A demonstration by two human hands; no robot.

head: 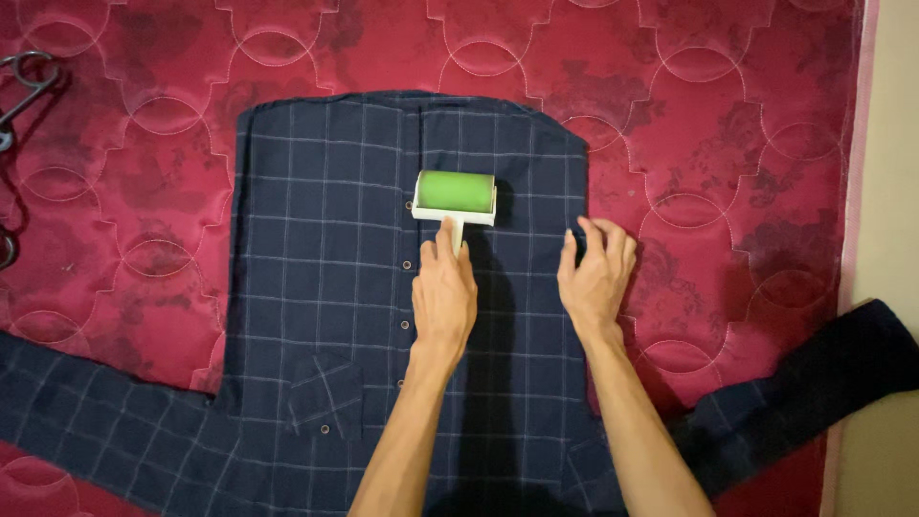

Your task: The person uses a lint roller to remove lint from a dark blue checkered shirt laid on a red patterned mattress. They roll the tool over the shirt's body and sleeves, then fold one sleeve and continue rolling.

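Left hand (443,292) grips the handle of a green lint roller (455,196) resting on a dark checked shirt (325,287) spread on a red mattress (718,144); right hand (595,278), fingers loose, pins the shirt's right edge, which might bunch if released

No packages, labels, signs, screens.

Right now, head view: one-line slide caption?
Left hand runs a green lint roller over a navy checked shirt on a red mattress; right hand pins the fabric.
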